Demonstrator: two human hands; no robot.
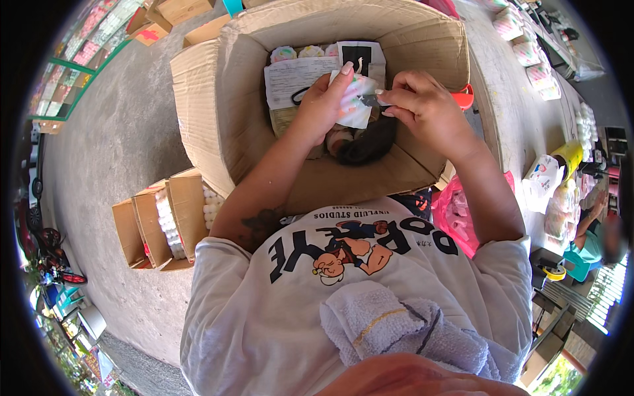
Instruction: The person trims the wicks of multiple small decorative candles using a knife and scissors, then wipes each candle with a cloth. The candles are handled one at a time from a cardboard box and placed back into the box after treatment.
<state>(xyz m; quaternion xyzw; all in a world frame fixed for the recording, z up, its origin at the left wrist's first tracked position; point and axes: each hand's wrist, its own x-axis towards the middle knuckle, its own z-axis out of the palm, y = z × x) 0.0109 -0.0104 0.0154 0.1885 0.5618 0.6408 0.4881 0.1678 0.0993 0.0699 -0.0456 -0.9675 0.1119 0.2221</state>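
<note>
In my left hand (pixel 317 111) is a small white packet (pixel 355 119) with pastel markings, my thumb lying along its upper side. My right hand (pixel 426 101) is at the packet's right side, thumb and fingertips pinched together on what looks like a clear plastic piece (pixel 367 100); its full extent is hard to make out. Both hands are over a large open cardboard box (pixel 307 190). Inside it are a printed paper sheet (pixel 282 81), several pastel-patterned rolls (pixel 283 53) along the far side, and a dark object (pixel 369 146) partly hidden by the packet and my hands.
Smaller cardboard boxes (pixel 153 222) holding white rolls stand on the concrete floor (pixel 119 123) to the left. A pink plastic bag (pixel 453 213) is by my right elbow. Wrapped packs (pixel 532 62) line the right side. A seated person (pixel 589 237) is at far right.
</note>
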